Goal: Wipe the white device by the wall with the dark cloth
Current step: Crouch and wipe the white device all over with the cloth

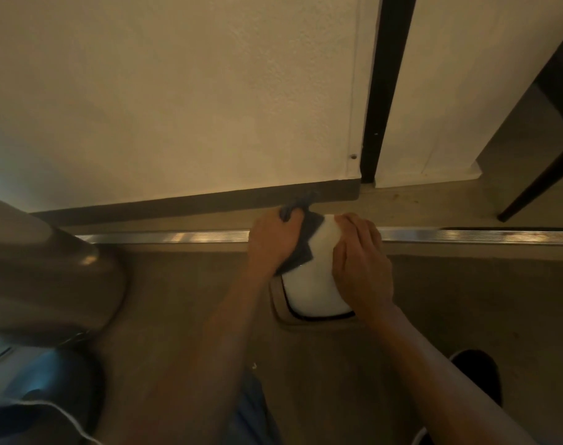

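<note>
No text, label, brand, number or sign can be read anywhere in the view: the white device (pixel 312 277), the dark cloth (pixel 301 248) and the wall (pixel 177 91) show plain surfaces with no lettering.

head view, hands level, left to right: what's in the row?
Left hand gripping the dark cloth → white device → right hand resting on the device's right side.
</note>
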Motion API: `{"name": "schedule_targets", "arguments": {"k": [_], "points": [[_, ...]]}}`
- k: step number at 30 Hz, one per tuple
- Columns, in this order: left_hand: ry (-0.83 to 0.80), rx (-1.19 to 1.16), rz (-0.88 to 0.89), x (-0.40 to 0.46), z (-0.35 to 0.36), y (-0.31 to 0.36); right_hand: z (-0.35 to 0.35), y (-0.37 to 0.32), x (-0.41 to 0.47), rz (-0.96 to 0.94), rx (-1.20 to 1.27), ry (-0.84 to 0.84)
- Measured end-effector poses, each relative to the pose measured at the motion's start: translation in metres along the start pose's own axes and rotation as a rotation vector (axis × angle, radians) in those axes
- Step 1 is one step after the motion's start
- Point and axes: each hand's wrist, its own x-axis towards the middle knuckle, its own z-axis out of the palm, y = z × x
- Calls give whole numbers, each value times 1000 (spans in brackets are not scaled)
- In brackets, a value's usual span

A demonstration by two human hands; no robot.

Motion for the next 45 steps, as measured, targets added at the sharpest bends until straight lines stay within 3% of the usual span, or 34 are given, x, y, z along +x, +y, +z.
{"name": "schedule_targets", "arguments": {"k": [3,7,10,14,18,21,23,27,30,31,33,35,38,42,45], "points": [[-127,92,-44,19,-3,18,2,3,0,30,-7,11],[197,82,168,-32,19,0,1,-1,1,24,-25,20],[293,-28,280,-88,42,-35,2,1,-1,29,-14,5],[277,-271,242,-109,52,-50,1,4,-2,18,-3,17],[217,-413,99,-51,19,-28,1,-5,1,39,12,16],[32,-125,-54,-4,-1,-3,0,-7,0,46,3,11],[-29,84,-24,9,-2,13,0,-6,0,60,-5,6],[184,324,255,-24,16,15,-2,-10,1,14,-7,60],[239,229,480,-46,19,-18,-2,-10,-1,-32,-6,80],[216,143,464,-43,14,-25,-2,-9,-2,-16,-2,59],[105,40,274,-25,4,-22,-1,-6,-1,28,5,14],[-35,166,107,6,-1,-5,0,-7,0,44,-4,-2],[-174,391,170,26,2,28,1,-9,1,48,-28,4],[-266,355,297,22,0,38,2,-8,2,72,-46,3],[-314,310,240,37,-11,25,1,-10,2,71,-38,16]]}}
